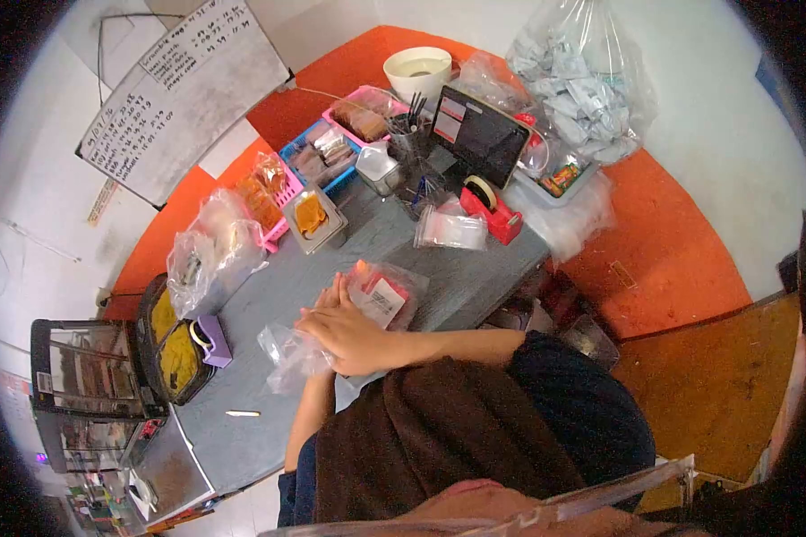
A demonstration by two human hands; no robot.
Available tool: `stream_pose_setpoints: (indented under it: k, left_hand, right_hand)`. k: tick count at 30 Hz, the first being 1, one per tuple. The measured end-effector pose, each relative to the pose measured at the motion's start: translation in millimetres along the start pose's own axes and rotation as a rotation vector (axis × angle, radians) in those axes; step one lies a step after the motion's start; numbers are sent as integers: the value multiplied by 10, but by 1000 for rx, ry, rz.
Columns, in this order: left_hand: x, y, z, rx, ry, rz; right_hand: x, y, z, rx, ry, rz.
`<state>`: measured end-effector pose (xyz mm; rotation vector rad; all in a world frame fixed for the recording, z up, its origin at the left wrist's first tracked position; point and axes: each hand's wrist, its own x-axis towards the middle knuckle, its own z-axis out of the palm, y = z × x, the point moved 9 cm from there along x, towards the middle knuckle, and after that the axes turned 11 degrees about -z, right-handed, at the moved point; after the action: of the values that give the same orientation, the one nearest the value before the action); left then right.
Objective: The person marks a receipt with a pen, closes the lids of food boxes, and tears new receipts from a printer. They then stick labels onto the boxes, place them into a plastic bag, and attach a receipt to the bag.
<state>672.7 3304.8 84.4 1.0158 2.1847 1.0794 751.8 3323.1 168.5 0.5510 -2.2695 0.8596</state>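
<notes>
My right hand (349, 338) lies across the top of my left hand, its fingers stretched flat. Beneath it, my left hand (338, 290) is mostly covered; its extended fingertips show at the upper edge. Both press on a clear plastic bag (284, 356) on the grey table (233, 385). Against the fingers, on the right, rests a clear packet with red contents (407, 291) and a white printed label (385, 302).
Behind are a metal tub with orange contents (311, 217), a blue basket (340, 184), a red tape dispenser (501, 219), a tablet (479, 132) and small clear bags (452, 229). A purple tape dispenser (213, 340) and white pen (243, 413) are left.
</notes>
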Motion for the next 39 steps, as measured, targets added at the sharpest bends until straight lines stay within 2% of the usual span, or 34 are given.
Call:
stream_pose_setpoints:
  k: [1,3,4,6,8,9,11,12,13,14,16,17,19,20,23,24,28,30,31,33,34,35,36,37,38,39]
  left_hand:
    - [-17,-43,14,-15,61,27]
    - [101,-44,49,-46,187,83]
    - [-92,-165,65,-63,250,112]
    - [-240,-319,38,-99,376,170]
    - [-55,-303,11,-139,507,237]
    - [-96,-175,-14,-142,510,245]
    - [-203,-4,-74,-576,398,-65]
    - [-265,157,-127,-956,510,-22]
    - [-289,381,-224,-956,513,-27]
    - [-280,457,-194,-1177,419,-180]
    - [-258,405,16,-1535,154,-408]
    - [-272,351,29,-1538,163,-409]
    - [-363,200,294,-1538,15,-657]
    - [-439,152,293,-1537,27,-673]
    - [-414,115,-23,-33,84,-601]
    - [-412,679,-73,698,309,25]
    - [-544,634,-67,633,226,71]
    - [-571,633,99,651,92,315]
    - [-563,478,193,646,103,306]
    - [-566,28,304,773,248,90]
    - [-584,56,287,774,261,85]
    - [-621,45,133,646,323,-34]
    - [-683,6,-8,517,382,-154]
    - [-718,45,-36,521,396,-167]
    - [-768,45,-116,298,456,-204]
    - [-824,2,-170,73,517,-238]
  right_hand:
    - [-12,-19,-30,-2,3,2]
    - [-50,-123,-260,186,177,-107]
    - [-92,-134,-316,183,179,-108]
    - [-250,-128,-521,498,307,-123]
    - [-512,4,-745,409,335,-68]
    - [-688,120,-876,328,361,-10]
    - [-1193,597,-1048,122,417,186]
    - [-1428,836,-1119,93,480,249]
    - [-1611,1055,-1144,68,541,317]
    - [-1631,1215,-1045,74,536,322]
    - [-1775,1605,-956,545,911,424]
    - [-1793,1623,-939,550,904,426]
    - [-1849,1704,-833,743,925,538]
    - [-1887,1737,-771,843,939,604]
    - [-1972,1759,-598,1118,955,754]
    - [-1996,1750,-540,1209,954,800]
    - [-2096,1646,-259,1583,904,1045]
    - [-2139,1567,-129,1759,867,1179]
    - [-2153,1526,-74,1844,846,1243]
    - [-1876,2338,-554,995,704,916]
    - [-1678,2703,-840,532,608,736]
    - [-1396,2765,-1147,90,600,536]
    - [-1179,2903,-1258,-188,534,430]
    - [-997,3127,-1219,-300,376,435]
    - [-892,3434,-1062,-439,174,442]
    - [-885,3723,-978,-481,21,687]
